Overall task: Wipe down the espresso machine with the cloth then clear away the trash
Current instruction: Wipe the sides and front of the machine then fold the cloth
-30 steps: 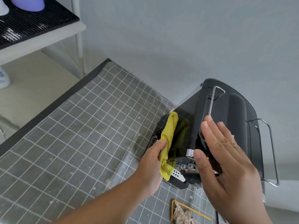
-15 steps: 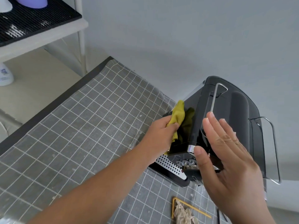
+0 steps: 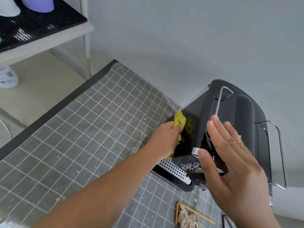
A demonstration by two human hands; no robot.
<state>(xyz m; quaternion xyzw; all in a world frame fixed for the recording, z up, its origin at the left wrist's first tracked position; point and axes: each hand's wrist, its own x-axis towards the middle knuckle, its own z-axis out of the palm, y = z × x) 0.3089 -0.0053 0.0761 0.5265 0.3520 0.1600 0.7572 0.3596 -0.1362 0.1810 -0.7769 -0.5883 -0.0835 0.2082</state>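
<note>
A black espresso machine point(image 3: 243, 122) stands at the right on a grey checked tablecloth point(image 3: 79, 139), close to the wall. My left hand point(image 3: 166, 139) grips a yellow-green cloth point(image 3: 180, 120) and holds it against the machine's glossy left side. My right hand point(image 3: 230, 163) is flat with straight fingers, resting against the machine's front. A crumpled brown wad of trash point(image 3: 187, 218) lies on the cloth below the machine, beside a thin yellow stick point(image 3: 177, 213).
The perforated steel drip tray point(image 3: 172, 170) juts out at the machine's base. A white shelf unit point(image 3: 49, 38) at the upper left carries a black mat with cups. A white bottle point(image 3: 8, 76) stands lower down. The grey wall is right behind the machine.
My left hand has slid the cloth up and back along the machine's left side, from near the drip tray toward the rear. My right hand has stayed against the front.
</note>
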